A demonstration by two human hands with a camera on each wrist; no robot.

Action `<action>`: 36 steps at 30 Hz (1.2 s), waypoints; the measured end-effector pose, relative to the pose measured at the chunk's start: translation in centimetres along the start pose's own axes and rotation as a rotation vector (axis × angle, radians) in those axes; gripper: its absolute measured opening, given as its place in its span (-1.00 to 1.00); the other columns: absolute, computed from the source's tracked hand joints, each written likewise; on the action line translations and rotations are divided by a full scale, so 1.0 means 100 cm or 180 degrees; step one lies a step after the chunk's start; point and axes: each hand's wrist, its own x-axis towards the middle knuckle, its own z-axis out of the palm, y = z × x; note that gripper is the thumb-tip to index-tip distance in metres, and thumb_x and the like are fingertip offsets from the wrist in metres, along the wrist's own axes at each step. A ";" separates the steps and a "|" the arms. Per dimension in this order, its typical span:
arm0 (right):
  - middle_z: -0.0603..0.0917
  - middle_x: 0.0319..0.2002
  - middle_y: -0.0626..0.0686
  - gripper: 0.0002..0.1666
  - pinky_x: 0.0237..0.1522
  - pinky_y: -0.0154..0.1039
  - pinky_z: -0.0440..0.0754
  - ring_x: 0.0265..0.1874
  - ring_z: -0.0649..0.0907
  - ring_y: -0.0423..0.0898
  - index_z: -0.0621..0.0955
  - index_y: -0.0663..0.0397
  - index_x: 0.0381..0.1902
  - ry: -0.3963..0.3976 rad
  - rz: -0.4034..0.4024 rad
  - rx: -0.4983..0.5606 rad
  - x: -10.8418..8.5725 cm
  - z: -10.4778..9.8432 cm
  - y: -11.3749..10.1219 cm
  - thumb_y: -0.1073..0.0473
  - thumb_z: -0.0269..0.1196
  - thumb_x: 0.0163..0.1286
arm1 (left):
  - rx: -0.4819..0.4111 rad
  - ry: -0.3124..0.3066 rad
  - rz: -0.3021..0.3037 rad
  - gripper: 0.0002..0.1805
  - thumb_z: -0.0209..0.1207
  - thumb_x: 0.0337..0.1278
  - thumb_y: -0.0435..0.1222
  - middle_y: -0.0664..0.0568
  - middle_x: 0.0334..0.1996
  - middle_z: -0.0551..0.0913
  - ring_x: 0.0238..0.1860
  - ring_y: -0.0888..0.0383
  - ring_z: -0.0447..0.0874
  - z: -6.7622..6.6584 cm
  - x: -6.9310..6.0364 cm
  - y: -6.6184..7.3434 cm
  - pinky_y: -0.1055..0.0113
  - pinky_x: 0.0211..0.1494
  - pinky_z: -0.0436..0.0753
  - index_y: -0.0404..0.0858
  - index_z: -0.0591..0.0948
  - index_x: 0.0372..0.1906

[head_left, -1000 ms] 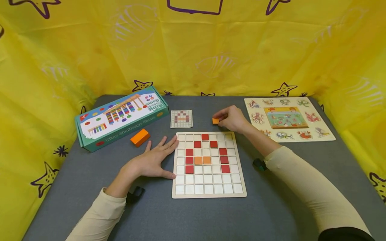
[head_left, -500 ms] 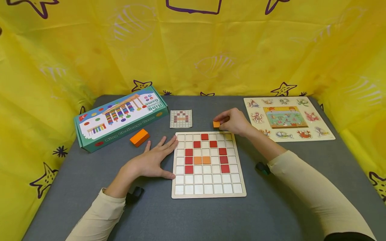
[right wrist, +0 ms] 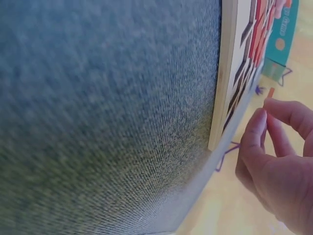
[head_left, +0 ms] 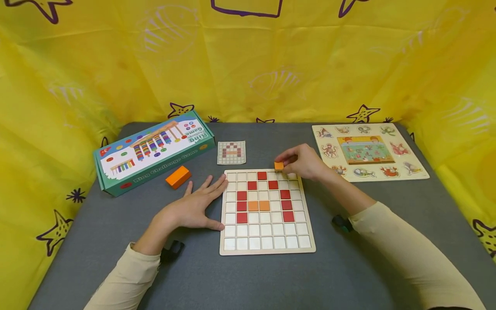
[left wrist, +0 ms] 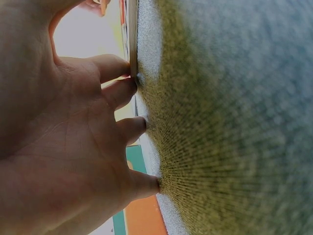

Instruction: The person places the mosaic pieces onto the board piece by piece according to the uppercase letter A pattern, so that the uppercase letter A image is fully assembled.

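Observation:
Thumb and fingers of my right hand [head_left: 304,162] pinch a small orange square tile [head_left: 278,166] above the far edge of the grid board [head_left: 267,250]. In the right wrist view the tile [right wrist: 271,92] shows as a thin edge at the fingertips. My left hand [head_left: 196,208] lies spread at the board's left side, its thumb and fingers touching the rim. On the board, several red tiles [head_left: 285,205] form an arch, with two orange tiles [head_left: 258,206] side by side inside it. White squares fill the other cells.
An orange block [head_left: 178,177] lies beyond my left hand, before a green game box [head_left: 155,151]. A small pattern card [head_left: 231,153] sits behind the board. At the back right is a sea-animal puzzle board [head_left: 370,168]. A yellow curtain [head_left: 248,56] surrounds the table.
My right hand has carried the orange tile toward me, from the table behind the board to over its far edge. The left hand keeps its place at the board.

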 end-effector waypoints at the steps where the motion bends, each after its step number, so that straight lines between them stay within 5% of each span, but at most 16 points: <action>1: 0.82 -0.05 0.18 -0.62 -0.21 -0.37 0.63 -0.14 0.71 0.00 0.80 0.16 0.01 -0.0010 -0.0005 0.0019 -0.002 0.000 0.000 0.41 0.46 0.20 | -0.0002 0.0005 0.0002 0.35 0.50 -0.03 0.22 0.08 0.73 -0.26 0.71 -0.26 -0.36 0.000 0.000 0.000 -0.58 0.47 -0.41 -0.04 -0.08 0.72; 36: 0.78 -0.23 0.03 -0.67 -0.14 -0.22 0.64 -0.23 0.65 -0.05 0.81 0.06 -0.11 -0.0384 -0.0020 -0.0049 -0.053 0.024 -0.014 0.40 0.45 0.15 | -0.0007 -0.0003 -0.0011 0.36 0.50 -0.05 0.24 0.09 0.73 -0.26 0.71 -0.26 -0.37 0.001 0.001 -0.001 -0.59 0.46 -0.41 -0.03 -0.09 0.72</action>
